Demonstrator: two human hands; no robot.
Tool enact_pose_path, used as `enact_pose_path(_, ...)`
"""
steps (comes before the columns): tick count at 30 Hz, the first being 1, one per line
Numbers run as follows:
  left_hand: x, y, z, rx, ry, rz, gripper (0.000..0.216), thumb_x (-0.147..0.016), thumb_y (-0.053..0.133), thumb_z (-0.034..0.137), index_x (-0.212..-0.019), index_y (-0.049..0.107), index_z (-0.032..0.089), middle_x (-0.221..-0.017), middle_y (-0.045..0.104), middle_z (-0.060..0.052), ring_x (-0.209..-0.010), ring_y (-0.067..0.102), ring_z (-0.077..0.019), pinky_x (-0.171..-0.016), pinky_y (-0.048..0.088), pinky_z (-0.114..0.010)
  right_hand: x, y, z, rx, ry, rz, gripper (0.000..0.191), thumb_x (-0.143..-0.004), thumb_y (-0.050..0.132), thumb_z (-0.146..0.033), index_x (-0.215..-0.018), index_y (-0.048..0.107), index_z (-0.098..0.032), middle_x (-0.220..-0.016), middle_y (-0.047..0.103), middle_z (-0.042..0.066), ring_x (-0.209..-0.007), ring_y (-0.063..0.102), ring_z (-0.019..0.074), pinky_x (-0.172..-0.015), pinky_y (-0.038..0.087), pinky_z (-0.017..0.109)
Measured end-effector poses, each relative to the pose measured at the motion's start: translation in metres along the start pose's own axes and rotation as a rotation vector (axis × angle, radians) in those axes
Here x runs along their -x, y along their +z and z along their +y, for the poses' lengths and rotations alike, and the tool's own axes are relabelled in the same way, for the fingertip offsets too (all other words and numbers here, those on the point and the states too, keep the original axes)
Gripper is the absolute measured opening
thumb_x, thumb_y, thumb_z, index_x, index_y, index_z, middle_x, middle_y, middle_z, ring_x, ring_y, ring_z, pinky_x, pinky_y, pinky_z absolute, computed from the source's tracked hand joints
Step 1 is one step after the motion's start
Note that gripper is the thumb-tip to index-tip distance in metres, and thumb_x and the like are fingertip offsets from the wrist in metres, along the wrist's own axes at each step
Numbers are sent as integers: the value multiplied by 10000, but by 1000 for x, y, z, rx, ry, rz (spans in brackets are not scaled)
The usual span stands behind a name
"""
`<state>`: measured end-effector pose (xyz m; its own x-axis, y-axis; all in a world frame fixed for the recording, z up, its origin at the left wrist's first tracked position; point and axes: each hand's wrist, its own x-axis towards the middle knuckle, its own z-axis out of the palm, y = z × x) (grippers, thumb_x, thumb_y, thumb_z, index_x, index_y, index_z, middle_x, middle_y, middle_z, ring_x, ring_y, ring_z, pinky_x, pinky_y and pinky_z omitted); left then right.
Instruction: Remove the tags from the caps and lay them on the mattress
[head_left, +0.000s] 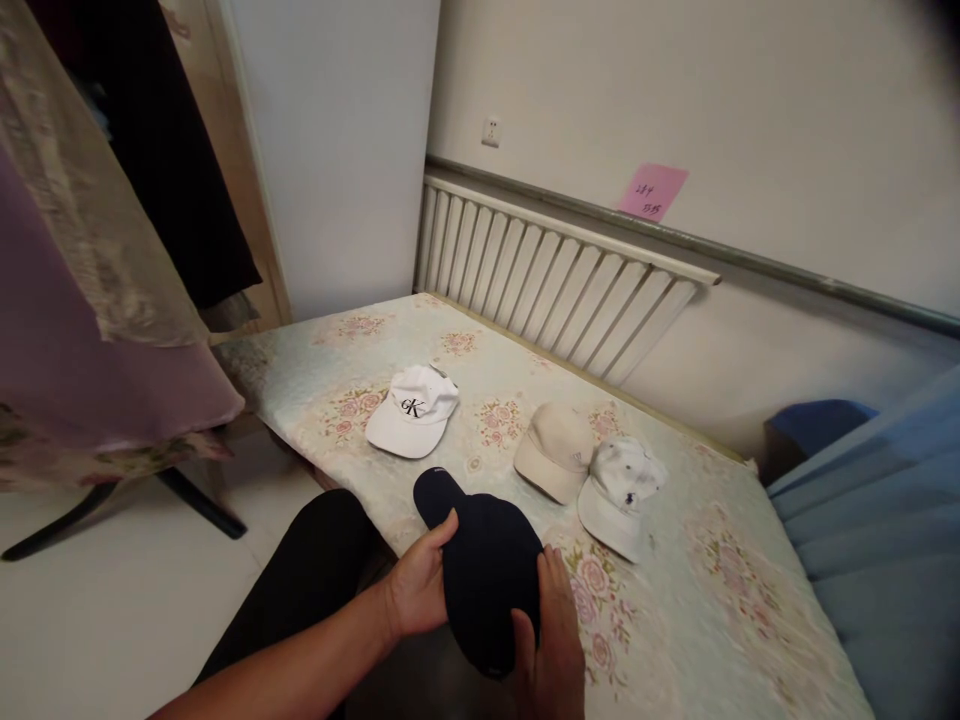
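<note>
A dark navy baseball cap (pixel 491 575) is held between both my hands, its brim pointing up and to the left. My left hand (pixel 421 582) grips its left side near the brim, thumb on top and the other fingers hidden beneath. On the opposite edge, my right hand (pixel 553 640) has its thumb over the crown and its fingers along the side. Beyond them on the bed lie a white cap (pixel 414 412) with black letters, a beige cap (pixel 555 450), and a white cap (pixel 621 495) with a small dark emblem. The beige cap touches or nearly touches the emblem cap.
The bed (pixel 720 640) has a pale floral cover. A white radiator (pixel 547 265) runs along the wall behind it, below a pink note (pixel 654 192). Clothes (pixel 142 200) hang at the left above black stand legs (pixel 199 505). A blue curtain (pixel 892 530) hangs at the right.
</note>
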<state>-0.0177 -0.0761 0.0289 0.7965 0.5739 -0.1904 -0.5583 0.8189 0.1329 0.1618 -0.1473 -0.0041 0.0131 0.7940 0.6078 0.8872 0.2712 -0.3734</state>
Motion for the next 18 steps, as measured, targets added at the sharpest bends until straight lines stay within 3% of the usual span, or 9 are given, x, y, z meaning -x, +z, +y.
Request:
enact_pose_path(13,0,1,-6,-3,-62,-44,606,-880,449,535,-1168,606,24,-1119,666,-185,-1168,552,-292,-1045,320,-364,1,-13,-23,42,8,4,586,-930,375,-410,-1442,251,-153,-1452,372,181,-1331,359,332,-973,429,586)
enact_pose_path(18,-1,0,-4,-29,-58,-4,592,-873,463,534,-1186,596,50,-1076,688,-161,-1139,571,-284,-1032,329,-360,-8,-4,-46,93,-169,-30,629,-907,436,-417,-1432,267,-114,-1448,376,193,-1355,311,344,-990,408,597)
